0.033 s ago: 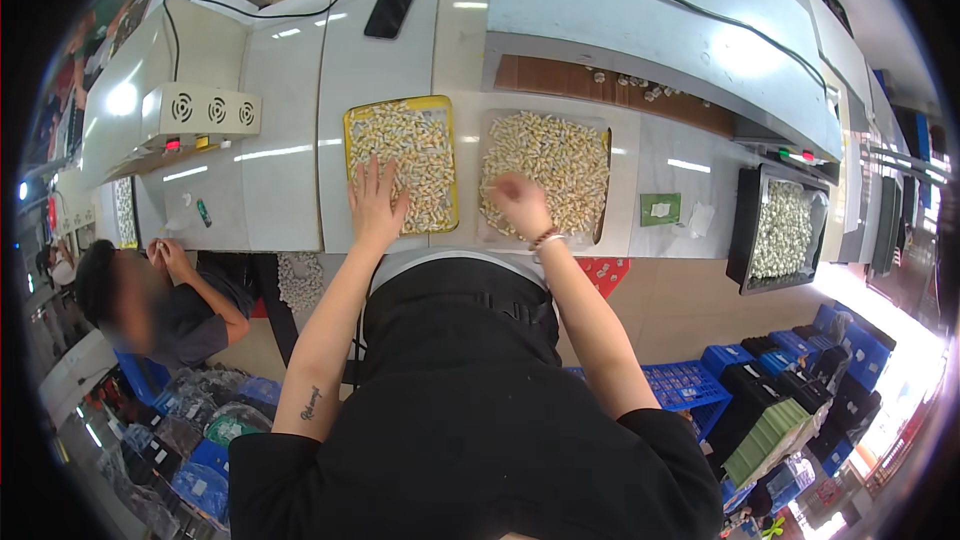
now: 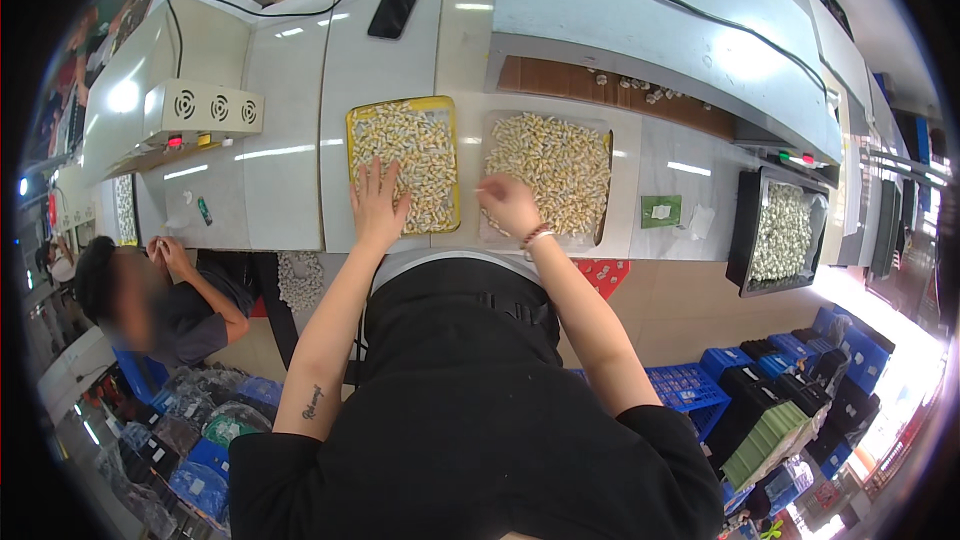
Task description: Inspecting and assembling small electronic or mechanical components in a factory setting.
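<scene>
Head view | we note left hand (image 2: 377, 208) spread on small pale pieces (image 2: 428, 162) in the yellow tray (image 2: 458, 172) beneath it | right hand (image 2: 510, 207), fingers drawn together, over a second filled tray (image 2: 489, 233); whether they pinch anything, we cannot tell | black phone (image 2: 395, 8) beyond left hand

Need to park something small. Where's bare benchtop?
Bare: between the vented box and the yellow tray; between that tray and the phone; a narrower strip between the pale tray and the green packet. Crowded: both trays, full of small pieces, left hand on yellow, right hand at pale.
</scene>
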Tool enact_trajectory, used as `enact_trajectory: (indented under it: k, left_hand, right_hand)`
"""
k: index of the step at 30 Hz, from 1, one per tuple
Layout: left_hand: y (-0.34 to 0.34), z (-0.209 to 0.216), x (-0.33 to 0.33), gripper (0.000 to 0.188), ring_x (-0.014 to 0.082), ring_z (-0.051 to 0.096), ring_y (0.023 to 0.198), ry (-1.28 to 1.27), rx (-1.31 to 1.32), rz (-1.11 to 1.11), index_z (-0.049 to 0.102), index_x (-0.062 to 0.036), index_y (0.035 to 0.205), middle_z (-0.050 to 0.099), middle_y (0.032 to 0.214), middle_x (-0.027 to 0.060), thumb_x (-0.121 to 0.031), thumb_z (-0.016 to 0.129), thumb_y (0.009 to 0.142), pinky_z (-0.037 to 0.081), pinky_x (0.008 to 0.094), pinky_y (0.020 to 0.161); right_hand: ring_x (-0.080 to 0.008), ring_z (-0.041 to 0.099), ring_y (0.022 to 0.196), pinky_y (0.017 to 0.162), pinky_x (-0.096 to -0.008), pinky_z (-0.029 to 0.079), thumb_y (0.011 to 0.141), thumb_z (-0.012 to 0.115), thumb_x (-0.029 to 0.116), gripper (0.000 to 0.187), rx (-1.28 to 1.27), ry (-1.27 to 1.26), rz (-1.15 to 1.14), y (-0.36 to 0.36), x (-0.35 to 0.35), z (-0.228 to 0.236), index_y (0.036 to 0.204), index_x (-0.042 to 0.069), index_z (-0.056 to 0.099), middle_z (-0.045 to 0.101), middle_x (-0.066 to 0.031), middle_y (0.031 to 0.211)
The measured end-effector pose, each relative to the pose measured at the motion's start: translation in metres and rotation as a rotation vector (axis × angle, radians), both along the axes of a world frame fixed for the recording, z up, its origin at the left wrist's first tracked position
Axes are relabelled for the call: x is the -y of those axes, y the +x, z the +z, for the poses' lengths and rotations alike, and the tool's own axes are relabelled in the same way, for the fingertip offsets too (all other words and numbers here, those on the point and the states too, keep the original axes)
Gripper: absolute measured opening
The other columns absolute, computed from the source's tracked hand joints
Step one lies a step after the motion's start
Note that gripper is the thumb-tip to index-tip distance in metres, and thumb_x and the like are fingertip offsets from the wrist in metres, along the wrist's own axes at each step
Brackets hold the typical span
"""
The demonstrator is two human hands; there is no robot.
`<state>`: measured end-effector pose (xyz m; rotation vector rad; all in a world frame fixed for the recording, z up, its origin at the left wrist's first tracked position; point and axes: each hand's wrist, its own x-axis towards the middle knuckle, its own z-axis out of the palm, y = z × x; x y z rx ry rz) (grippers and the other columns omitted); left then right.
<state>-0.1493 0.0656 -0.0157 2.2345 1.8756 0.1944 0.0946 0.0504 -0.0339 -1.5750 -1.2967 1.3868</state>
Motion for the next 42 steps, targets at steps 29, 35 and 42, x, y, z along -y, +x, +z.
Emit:
enact_trajectory:
  k: [29, 35, 42]
  left_hand:
    - [-0.033, 0.033, -0.004, 0.054, 0.0321, 0.022, 0.128, 0.103, 0.152, 0.048, 0.039, -0.0123, 0.127, 0.026, 0.138, 0.0132, -0.025, 0.056, 0.077, 0.015, 0.0525, 0.1]
    - [-0.102, 0.056, 0.047, 0.054, 0.0315, 0.024, 0.127, 0.097, 0.026, 0.337, 0.04, -0.0099, 0.125, 0.03, 0.135, 0.0138, -0.022, 0.056, 0.075, 0.016, 0.0506, 0.1]
    - [-0.14, 0.042, 0.183, 0.054, 0.0309, 0.026, 0.126, -0.105, -0.171, 0.74, 0.041, -0.0099, 0.123, 0.032, 0.133, 0.0143, -0.023, 0.058, 0.074, 0.018, 0.0516, 0.1]
  right_hand:
    - [-0.0378, 0.026, 0.123, 0.102, -0.0488, 0.022, 0.074, 0.059, 0.032, 0.053, 1.051, 0.45, -0.382, 0.16, -0.106, 0.0, 0.117, 0.006, 0.046, 0.034, -0.0233, 0.13]
    - [-0.0303, 0.031, 0.121, 0.1, -0.0534, 0.017, 0.079, 0.036, 0.06, 0.063, 1.477, -0.507, 0.133, 0.218, -0.196, -0.024, 0.124, 0.017, 0.043, 0.037, -0.006, 0.133]
    - [-0.0299, 0.033, 0.12, 0.099, -0.0519, 0.02, 0.08, 0.036, 0.057, 0.06, 1.414, -0.53, 0.071, 0.242, -0.225, -0.058, 0.123, 0.015, 0.043, 0.038, -0.0063, 0.132]
